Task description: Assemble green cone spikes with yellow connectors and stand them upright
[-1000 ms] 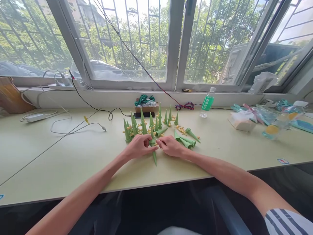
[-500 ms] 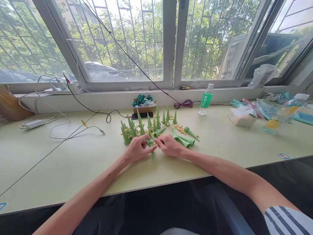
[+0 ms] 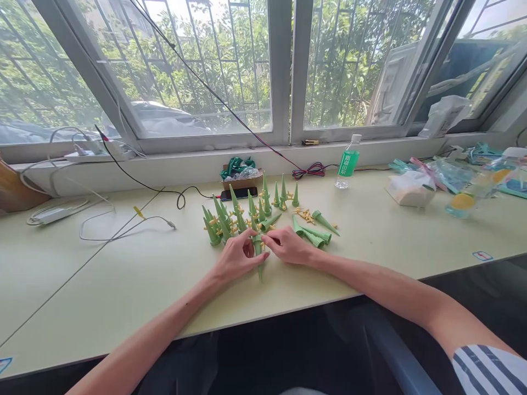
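Note:
My left hand [image 3: 239, 253] is closed around a green cone [image 3: 258, 258] whose point faces down toward me, thumb and fingers on its sides near the wide end. From the right, my right hand [image 3: 288, 244] pinches at the cone's side, where a small yellow peg [image 3: 263, 246] partly shows; its fingertips hide most of what they hold. Just beyond the hands, several green cones stand upright [image 3: 234, 200], many with yellow pegs sticking out. To the right lie several loose green cones [image 3: 315, 237] and a small pile of yellow pegs [image 3: 305, 215].
Behind the cones lie a black phone [image 3: 239, 193] and a small box [image 3: 241, 173] with green wrapping. A water bottle [image 3: 348, 163] stands at the back right, near a tissue pack [image 3: 409, 189]. Cables [image 3: 123, 227] cross the table [image 3: 135, 296] on the left.
The view has shifted slightly. Both hands stay at the same cone, the right fingertips still against its side; the cones on the table look unchanged.

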Tool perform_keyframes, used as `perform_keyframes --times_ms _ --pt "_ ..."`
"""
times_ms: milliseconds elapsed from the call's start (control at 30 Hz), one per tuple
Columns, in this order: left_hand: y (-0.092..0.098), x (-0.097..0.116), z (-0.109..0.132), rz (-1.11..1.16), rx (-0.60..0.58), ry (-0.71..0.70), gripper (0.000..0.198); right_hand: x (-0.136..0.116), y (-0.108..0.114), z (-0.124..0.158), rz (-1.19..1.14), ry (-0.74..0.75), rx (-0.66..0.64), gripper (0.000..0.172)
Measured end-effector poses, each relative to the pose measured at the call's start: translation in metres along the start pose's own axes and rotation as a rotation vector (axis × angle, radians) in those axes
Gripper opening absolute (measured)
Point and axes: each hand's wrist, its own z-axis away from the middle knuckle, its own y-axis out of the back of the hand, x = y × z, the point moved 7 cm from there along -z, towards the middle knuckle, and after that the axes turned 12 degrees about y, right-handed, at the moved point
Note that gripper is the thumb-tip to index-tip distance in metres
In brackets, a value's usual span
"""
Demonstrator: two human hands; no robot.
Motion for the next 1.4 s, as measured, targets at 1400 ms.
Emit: perform_keyframes --times_ms 1400 --pt "-0.002 0.014 0.001 -0.013 0.11 -0.267 0.014 0.013 0.002 -0.004 -0.029 -0.053 0.079 0.052"
